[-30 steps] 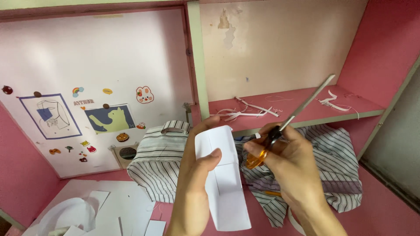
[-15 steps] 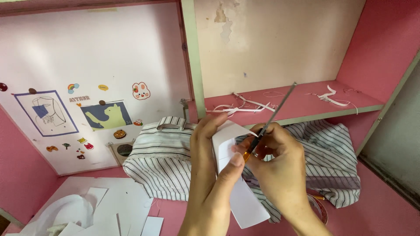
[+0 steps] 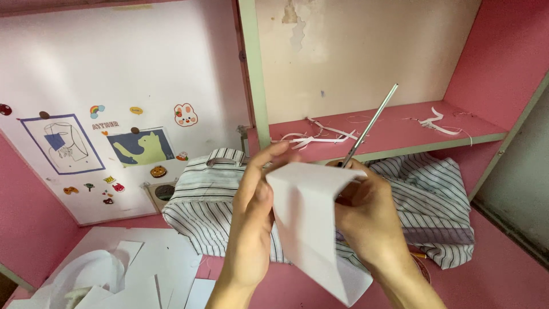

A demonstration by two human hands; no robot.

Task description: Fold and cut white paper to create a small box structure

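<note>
- Now we hold a folded white paper [image 3: 311, 229] up in front of us, with our left hand [image 3: 251, 229] pinched on its left edge.
- Our right hand [image 3: 369, 220] is closed around the scissors [image 3: 366, 130], and the paper hides the handles, so we only see the long metal blades poking up past our fingers.
- We think the cutting is partly done: thin white strips [image 3: 317, 137] lie on the pink shelf [image 3: 400, 134] up behind our hands, and more strips [image 3: 434, 121] sit further to the right.
- The paper we hold looks mostly whole, so we think there is plenty left to cut.
- More cut white sheets [image 3: 143, 272] lie low down to the left of our left hand.
- A striped cloth [image 3: 211, 200] lies just behind both hands.
- Far left of our left hand is a white board [image 3: 114, 68] with small stickers: a bunny, a rainbow, a yellow oval and some tiny round ones.
- Two pictures are pinned there too: a line drawing in a blue frame [image 3: 60, 143] and a green cat shape on dark blue [image 3: 140, 146].
- We see no boxes or packets.
</note>
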